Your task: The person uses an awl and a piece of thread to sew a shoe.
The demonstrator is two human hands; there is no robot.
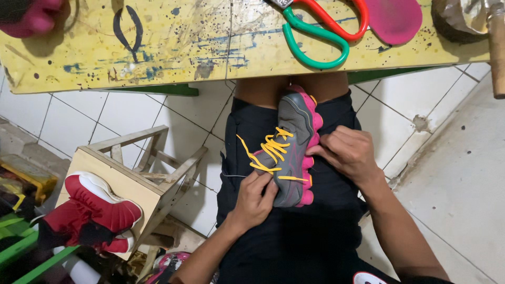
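Here we are, looking straight down at a lap in black shorts, and a grey shoe (pixel 293 144) with a pink sole lies on it, toe toward the table. The right hand (pixel 347 153) is clamped on the shoe's pink edge, fingers curled in and pressing against the side. The left hand (pixel 254 200) sits at the heel end, fingertips bunched together at the opening of the shoe, pinching down by the yellow laces (pixel 271 150); exactly what it pinches I cannot tell. Those laces are loose, ends splayed across the tongue.

Up at the top, a paint-spattered yellow table (pixel 158 47). On it, big scissors (pixel 321 31), one handle red, one green, and beside them, touching the red handle, a pink insole (pixel 394 18). Far right, a wooden handle (pixel 497 52) hangs over the table's edge.

Down left on the white tiles stands a small wooden stool (pixel 131 179), and a red-and-white boot (pixel 94 215) leans on its corner.
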